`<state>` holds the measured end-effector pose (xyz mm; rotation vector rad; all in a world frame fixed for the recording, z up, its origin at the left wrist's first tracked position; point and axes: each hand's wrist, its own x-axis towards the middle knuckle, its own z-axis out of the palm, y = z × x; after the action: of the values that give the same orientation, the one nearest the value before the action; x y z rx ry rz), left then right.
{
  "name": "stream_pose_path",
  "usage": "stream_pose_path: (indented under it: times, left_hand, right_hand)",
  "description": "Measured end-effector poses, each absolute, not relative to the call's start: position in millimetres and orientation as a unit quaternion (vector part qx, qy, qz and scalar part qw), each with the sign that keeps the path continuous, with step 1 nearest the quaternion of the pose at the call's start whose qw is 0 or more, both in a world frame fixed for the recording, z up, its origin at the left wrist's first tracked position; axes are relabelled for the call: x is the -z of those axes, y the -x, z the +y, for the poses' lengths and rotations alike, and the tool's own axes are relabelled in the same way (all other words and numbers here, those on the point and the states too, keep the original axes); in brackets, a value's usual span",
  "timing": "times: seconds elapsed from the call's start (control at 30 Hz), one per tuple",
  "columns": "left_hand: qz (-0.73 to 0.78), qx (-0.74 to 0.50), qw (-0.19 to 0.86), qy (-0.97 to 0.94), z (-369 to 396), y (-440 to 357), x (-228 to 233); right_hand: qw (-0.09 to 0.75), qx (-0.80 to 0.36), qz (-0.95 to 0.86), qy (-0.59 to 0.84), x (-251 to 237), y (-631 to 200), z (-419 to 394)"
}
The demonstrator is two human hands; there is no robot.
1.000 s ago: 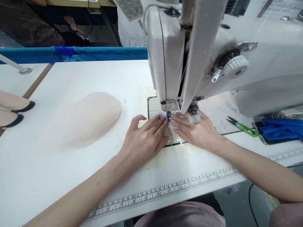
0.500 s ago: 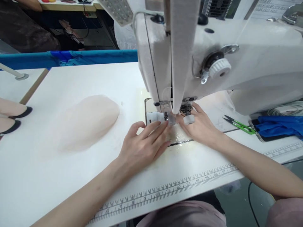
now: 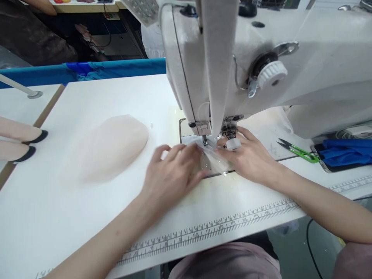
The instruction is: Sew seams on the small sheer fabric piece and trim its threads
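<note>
Your left hand (image 3: pixel 171 174) and right hand (image 3: pixel 250 159) lay flat, unclenched, pinning thin sheer fabric (image 3: pixel 213 161) between them under the presser foot (image 3: pixel 207 140); likely limp, slippery, best pressed near edges.

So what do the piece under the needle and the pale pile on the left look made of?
Piece: seems thin, translucent, glossy film or sheer fabric; the plate shows through it.
Pile: looks like soft matte peach fabric, sheer at its edges, loosely mounded.

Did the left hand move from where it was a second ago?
Yes. The left hand slid back from the needle toward the ruler strip, fingers now blurred.
</note>
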<state>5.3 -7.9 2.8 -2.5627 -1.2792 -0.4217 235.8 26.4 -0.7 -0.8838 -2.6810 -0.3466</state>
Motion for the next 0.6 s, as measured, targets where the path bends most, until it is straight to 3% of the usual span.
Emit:
stream_pose_path:
  times: [0.13, 0.3, 0.6]
  left_hand:
    - [-0.531, 0.156, 0.188, 0.811, -1.7, 7.0, -8.8]
    - [-0.376, 0.206, 0.063, 0.901, -8.2, -6.9, -7.2]
    - [-0.366, 0.179, 0.088, 0.909, -4.9, -11.2, 6.9]
  right_hand:
    - [0.172, 0.095, -0.94, 0.278, 3.8, -230.9, 15.6]
    - [0.186, 0.123, -0.933, 0.281, 4.9, -224.4, 9.5]
    - [0.185, 0.154, -0.924, 0.297, 5.2, -225.7, 12.8]
